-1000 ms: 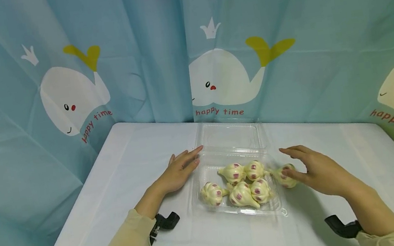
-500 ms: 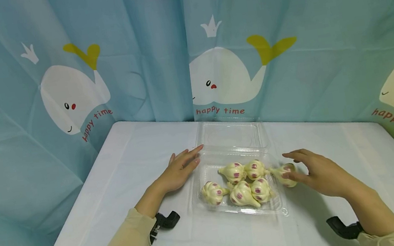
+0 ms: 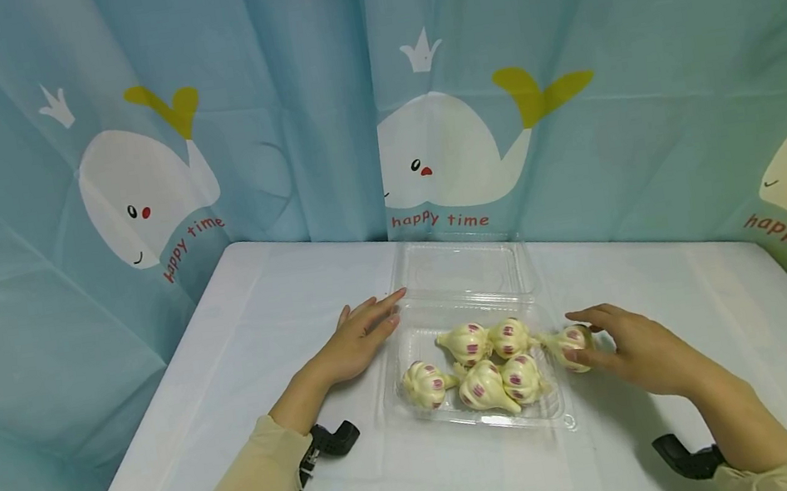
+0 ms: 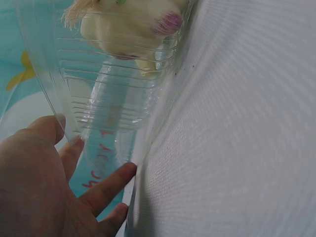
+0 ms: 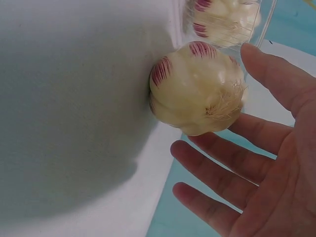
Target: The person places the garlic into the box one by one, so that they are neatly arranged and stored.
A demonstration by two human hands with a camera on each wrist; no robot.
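Observation:
A clear plastic clamshell box [image 3: 398, 425] lies on the white table with its lid folded back. Several garlic bulbs [image 3: 485, 388], cream with purple patches, sit inside. Beside the box's right wall lies another garlic bulb [image 3: 567, 349], its stem toward the box. My right hand [image 3: 643, 353] is around this outer bulb, thumb on the near side, fingers spread behind; in the right wrist view the bulb's root end [image 5: 224, 103] faces the palm. At the box's left back corner rests my left hand [image 3: 351, 348], fingers extended; in the left wrist view its thumb touches the clear wall [image 4: 64, 118].
The open lid [image 3: 461, 269] lies flat behind the box, near the table's back edge. A blue curtain [image 3: 313, 106] with whale prints hangs behind and along both sides. Each wrist carries a black camera mount [image 3: 337, 438].
My right hand has lowered slightly and come closer around the outer garlic bulb. The left hand, the box and the bulbs inside stay where they were.

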